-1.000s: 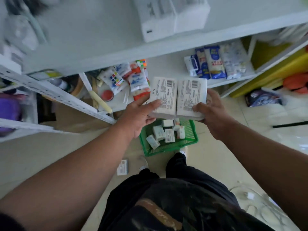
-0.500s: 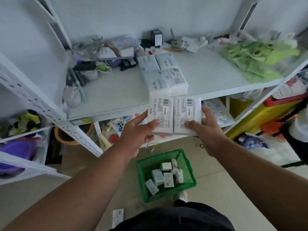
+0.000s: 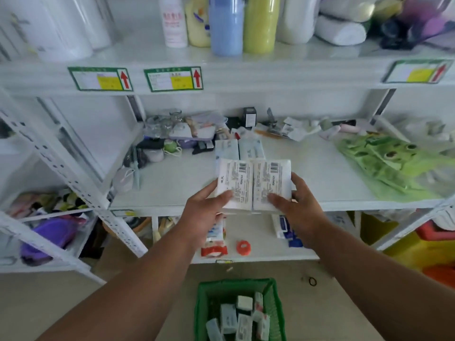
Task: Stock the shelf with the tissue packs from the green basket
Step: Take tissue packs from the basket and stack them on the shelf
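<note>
Packs of tissue, two side by side, sit pinched between our left hand and right hand above the shelf edge, so we judge it best to slide them level against the packs already lying there.

White tissue packs with black print and barcodes; green mesh basket; white shelf; green-bordered labels with yellow patches and red arrows; blue bottle; lime-green bottle; green patterned bag.
</note>
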